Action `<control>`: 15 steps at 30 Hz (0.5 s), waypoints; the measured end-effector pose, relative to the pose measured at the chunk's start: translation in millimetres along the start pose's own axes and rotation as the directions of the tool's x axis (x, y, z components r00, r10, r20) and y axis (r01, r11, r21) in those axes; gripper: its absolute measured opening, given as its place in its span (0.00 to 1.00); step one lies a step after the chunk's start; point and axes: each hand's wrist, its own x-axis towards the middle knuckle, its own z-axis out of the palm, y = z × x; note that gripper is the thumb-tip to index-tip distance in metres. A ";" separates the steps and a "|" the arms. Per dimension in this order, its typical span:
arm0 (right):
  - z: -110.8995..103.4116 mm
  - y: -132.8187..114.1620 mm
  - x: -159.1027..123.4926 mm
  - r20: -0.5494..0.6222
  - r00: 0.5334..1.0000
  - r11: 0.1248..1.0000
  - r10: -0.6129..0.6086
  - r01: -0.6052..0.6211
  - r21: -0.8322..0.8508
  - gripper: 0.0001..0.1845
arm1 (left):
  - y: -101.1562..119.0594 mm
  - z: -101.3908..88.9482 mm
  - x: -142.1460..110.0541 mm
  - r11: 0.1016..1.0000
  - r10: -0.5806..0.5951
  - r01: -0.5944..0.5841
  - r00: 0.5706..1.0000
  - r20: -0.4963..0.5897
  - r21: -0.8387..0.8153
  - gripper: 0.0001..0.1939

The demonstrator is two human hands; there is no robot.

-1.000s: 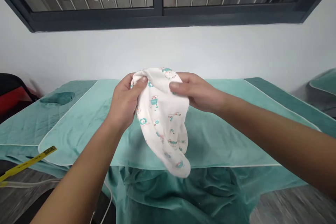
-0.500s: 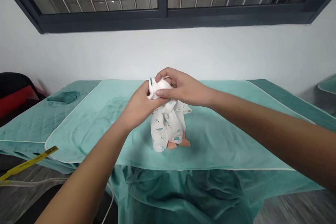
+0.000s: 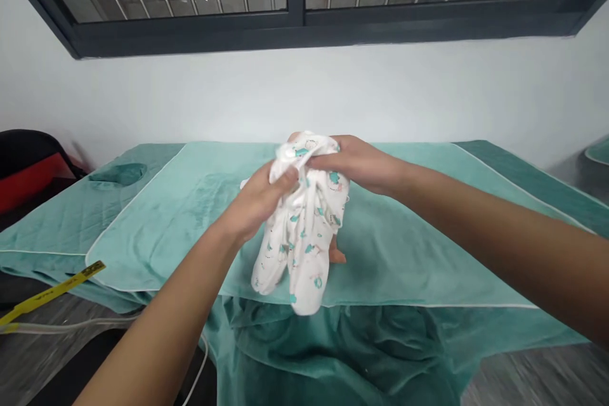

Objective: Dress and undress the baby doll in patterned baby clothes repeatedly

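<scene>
A white baby romper with green and pink prints hangs in front of me, its two closed legs dangling toward the table's front edge. My left hand pinches its gathered upper left part, the thumb pressed on the cloth. My right hand grips the upper right part, and the fabric hides most of its fingers. From behind the garment a skin-coloured doll's foot sticks out at the lower right. The rest of the doll is hidden by cloth and hands.
A light green sheet covers the padded bed, which has a face hole at the left. Behind it rises a white wall with a window. A yellow strap, a cable and a black-and-red item lie to the left.
The romper has been turned and lifted, so its legs now hang open to the front. It covers more of the doll, with one foot showing instead of two. Both hands have shifted their grip.
</scene>
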 end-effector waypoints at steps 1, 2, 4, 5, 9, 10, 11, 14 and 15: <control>-0.8 2.3 0.3 -0.016 1.000 0.997 -0.004 0.005 0.078 0.09 | -2.5 0.2 -2.4 0.999 -0.045 0.044 0.996 0.075 0.019 0.27; -1.5 5.0 0.1 -0.017 1.000 0.990 0.000 0.002 0.143 0.07 | -4.7 -0.3 -4.8 0.995 -0.101 0.097 0.984 0.146 0.031 0.27; -1.8 12.3 -2.0 -0.002 1.000 0.969 0.025 -0.024 0.245 0.06 | -8.7 -2.7 -8.1 0.979 -0.201 0.203 0.950 0.239 0.015 0.26; -0.8 17.0 -4.0 0.003 0.999 0.956 0.038 -0.037 0.291 0.07 | -10.8 -4.1 -8.8 0.972 -0.224 0.235 0.943 0.245 -0.018 0.26; 11.2 40.7 -15.3 0.100 0.992 0.914 0.080 -0.113 0.390 0.15 | -21.0 -5.2 -6.2 0.963 -0.152 0.159 0.987 0.049 -0.218 0.24; 15.1 46.3 -17.9 0.166 0.981 0.921 0.099 -0.154 0.359 0.17 | -23.6 -4.0 -4.9 0.959 -0.141 0.136 0.990 -0.002 -0.248 0.24; 18.5 50.9 -20.0 0.244 0.961 0.933 0.128 -0.200 0.299 0.19 | -26.1 -2.4 -3.9 0.956 -0.144 0.129 0.989 -0.036 -0.265 0.24; 23.6 57.7 -21.5 0.371 0.903 0.963 0.217 -0.260 0.069 0.20 | -32.3 0.4 -3.6 0.955 -0.184 0.160 0.980 -0.077 -0.252 0.26; 23.2 57.6 -20.4 0.347 0.914 0.969 0.210 -0.241 0.049 0.20 | -33.7 -0.4 -4.7 0.958 -0.187 0.165 0.979 -0.078 -0.233 0.26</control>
